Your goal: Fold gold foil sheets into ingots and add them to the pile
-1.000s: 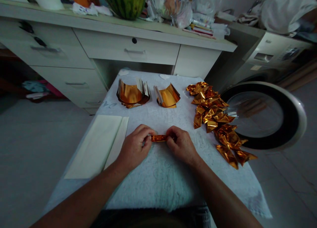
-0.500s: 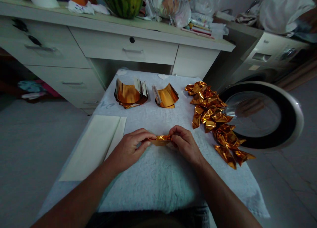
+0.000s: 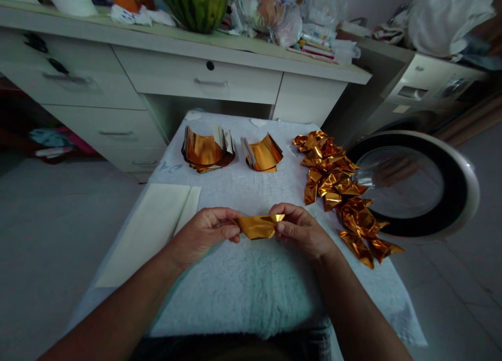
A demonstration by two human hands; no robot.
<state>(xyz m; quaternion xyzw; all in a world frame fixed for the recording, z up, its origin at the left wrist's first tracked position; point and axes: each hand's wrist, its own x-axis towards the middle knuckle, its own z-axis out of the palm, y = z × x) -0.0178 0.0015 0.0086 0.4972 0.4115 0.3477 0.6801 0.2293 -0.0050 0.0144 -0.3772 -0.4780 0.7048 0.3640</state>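
Observation:
A folded gold foil paper [image 3: 258, 226], boat-like with pointed ends, is stretched between my two hands over the cloth-covered table [image 3: 251, 293]. My left hand [image 3: 209, 229] pinches its left end between thumb and fingers. At its right end, my right hand [image 3: 300, 230] grips it the same way. Beyond my hands stand two curved stacks of gold sheets, a larger one [image 3: 204, 150] on the left and a smaller one [image 3: 263, 153] beside it. Several folded gold pieces [image 3: 333, 181] lie heaped along the table's right side.
Pale paper sheets [image 3: 145, 230] lie on the table's left. Behind it stands a white drawer cabinet [image 3: 204, 79] with a watermelon [image 3: 194, 6] and plastic bags on top. A washing machine's round door [image 3: 458, 188] hangs open at the right.
The gold piece between my hands has tilted and now shows a broader shiny face and its right tip. My hands have moved slightly apart, and their fingers have shifted on its ends.

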